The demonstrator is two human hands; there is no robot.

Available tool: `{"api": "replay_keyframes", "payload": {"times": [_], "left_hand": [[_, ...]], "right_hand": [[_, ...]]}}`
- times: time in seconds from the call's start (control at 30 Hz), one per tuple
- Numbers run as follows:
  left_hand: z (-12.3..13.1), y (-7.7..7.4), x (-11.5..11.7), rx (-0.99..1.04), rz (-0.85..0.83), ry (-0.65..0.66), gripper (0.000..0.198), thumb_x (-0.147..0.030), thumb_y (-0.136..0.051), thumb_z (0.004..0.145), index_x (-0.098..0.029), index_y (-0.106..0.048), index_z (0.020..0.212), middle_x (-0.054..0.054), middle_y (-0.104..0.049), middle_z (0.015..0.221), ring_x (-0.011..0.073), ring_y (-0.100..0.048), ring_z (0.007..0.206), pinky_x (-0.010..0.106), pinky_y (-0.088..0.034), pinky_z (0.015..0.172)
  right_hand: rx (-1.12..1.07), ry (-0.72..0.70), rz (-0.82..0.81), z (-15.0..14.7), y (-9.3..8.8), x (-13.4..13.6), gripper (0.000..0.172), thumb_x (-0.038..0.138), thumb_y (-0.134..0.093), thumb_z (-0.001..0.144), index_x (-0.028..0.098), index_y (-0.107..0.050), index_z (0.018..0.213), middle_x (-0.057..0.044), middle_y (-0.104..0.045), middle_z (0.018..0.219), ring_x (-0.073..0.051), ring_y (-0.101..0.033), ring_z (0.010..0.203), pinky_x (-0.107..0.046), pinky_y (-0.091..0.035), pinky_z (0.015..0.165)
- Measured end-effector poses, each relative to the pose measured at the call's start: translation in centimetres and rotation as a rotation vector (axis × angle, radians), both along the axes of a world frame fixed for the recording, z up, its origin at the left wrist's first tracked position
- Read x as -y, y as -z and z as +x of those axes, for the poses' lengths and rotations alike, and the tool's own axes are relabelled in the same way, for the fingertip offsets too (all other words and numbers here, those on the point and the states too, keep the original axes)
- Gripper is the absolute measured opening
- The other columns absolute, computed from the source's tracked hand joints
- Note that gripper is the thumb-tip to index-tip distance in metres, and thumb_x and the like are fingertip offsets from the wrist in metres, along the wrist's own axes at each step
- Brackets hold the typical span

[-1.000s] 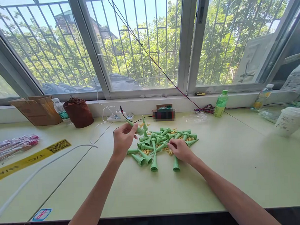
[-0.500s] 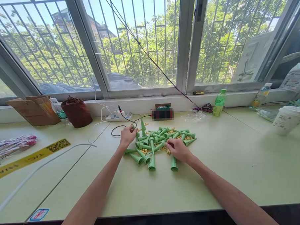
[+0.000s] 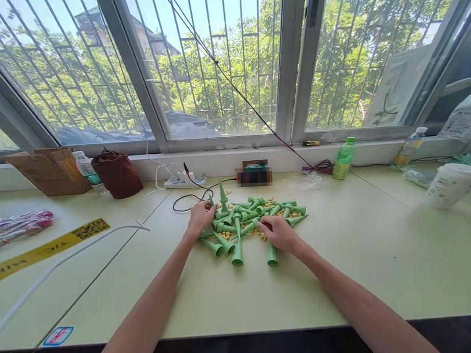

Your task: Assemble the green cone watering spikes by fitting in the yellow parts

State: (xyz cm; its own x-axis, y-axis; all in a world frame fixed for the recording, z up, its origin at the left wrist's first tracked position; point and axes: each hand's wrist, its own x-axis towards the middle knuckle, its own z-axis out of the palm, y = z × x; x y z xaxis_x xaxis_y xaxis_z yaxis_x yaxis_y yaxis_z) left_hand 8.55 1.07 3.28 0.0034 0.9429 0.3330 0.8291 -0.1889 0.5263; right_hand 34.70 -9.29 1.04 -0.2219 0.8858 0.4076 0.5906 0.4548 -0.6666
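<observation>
A heap of green plastic plant watering spikes [image 3: 237, 226] lies mid-table, with small yellow plastic pieces [image 3: 262, 236] scattered among them. At the heap's left edge, my left hand [image 3: 201, 218] is closed around a green watering spike [image 3: 211, 200] whose tip points up; the hand hides most of it. Just right of that hand, another green spike [image 3: 223, 197] stands upright. Over the heap's front right, my right hand [image 3: 279, 231] has its fingertips pinched together beside the yellow pieces. What they hold, if anything, is hidden. Below it a spike [image 3: 272, 256] lies with its open end toward me.
A power strip [image 3: 184, 181] with a black cable [image 3: 181, 206] sits behind the heap, near a partly blurred dark box [image 3: 254, 175]. A green bottle [image 3: 344, 159] and white cup [image 3: 456, 185] stand right. Left are a brown pouch [image 3: 117, 174], cardboard box [image 3: 50, 174] and yellow tape [image 3: 47, 250].
My left hand has come down slightly toward the table with the spike. My right hand stays pinched in nearly the same place. The whole view has shifted a little.
</observation>
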Motion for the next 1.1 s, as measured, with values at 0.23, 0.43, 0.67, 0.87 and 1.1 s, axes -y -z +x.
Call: {"api": "replay_keyframes", "payload": {"times": [0.23,0.43,0.67,0.87,1.1], "left_hand": [[0.0,-0.3,0.7,0.015,-0.001,0.01,0.03,-0.045,-0.055,0.081,-0.017,-0.066,0.082,0.009,-0.074,0.082,0.024,-0.069,0.078,0.032,-0.05,0.076],[-0.2,-1.0,1.1,0.028,0.036,-0.018,0.035,-0.047,-0.055,0.084,-0.016,-0.063,0.098,0.009,-0.072,0.087,0.0232,-0.067,0.078,0.032,-0.049,0.075],[1.9,-3.1,4.3,0.022,0.476,-0.04,0.022,-0.036,-0.049,0.092,-0.017,-0.058,0.086,0.006,-0.063,0.083,0.0153,-0.054,0.064,0.029,-0.045,0.07],[5.6,-1.8,7.1,-0.162,0.3,0.528,0.024,-0.031,-0.046,0.095,-0.019,-0.062,0.082,0.004,-0.06,0.079,0.0144,-0.055,0.068,0.025,-0.042,0.065],[6.8,-0.5,8.2,-0.283,0.23,0.591,0.019,-0.035,-0.055,0.092,-0.02,-0.065,0.098,0.005,-0.064,0.087,0.0175,-0.061,0.075,0.026,-0.044,0.063]], "right_hand": [[0.014,0.001,0.0,0.1,0.1,0.0,0.03,0.03,-0.047,0.091,0.02,-0.045,0.062,0.002,-0.048,0.054,-0.013,-0.04,0.051,-0.025,-0.03,0.053],[0.019,0.002,0.012,0.2,0.0,0.0,0.03,0.029,-0.048,0.091,0.02,-0.046,0.062,0.002,-0.049,0.055,-0.013,-0.042,0.052,-0.025,-0.031,0.054],[0.024,0.024,0.031,0.2,0.0,0.0,0.03,0.027,-0.049,0.091,0.02,-0.048,0.062,0.002,-0.05,0.055,-0.013,-0.043,0.052,-0.025,-0.032,0.055],[0.038,0.044,0.057,0.3,0.0,-0.1,0.03,0.027,-0.049,0.09,0.019,-0.052,0.062,0.002,-0.051,0.055,-0.013,-0.042,0.052,-0.025,-0.032,0.054],[0.002,0.083,0.077,0.4,-0.2,-0.1,0.029,0.027,-0.047,0.09,0.018,-0.053,0.063,0.001,-0.052,0.055,-0.013,-0.043,0.052,-0.026,-0.032,0.055]]}}
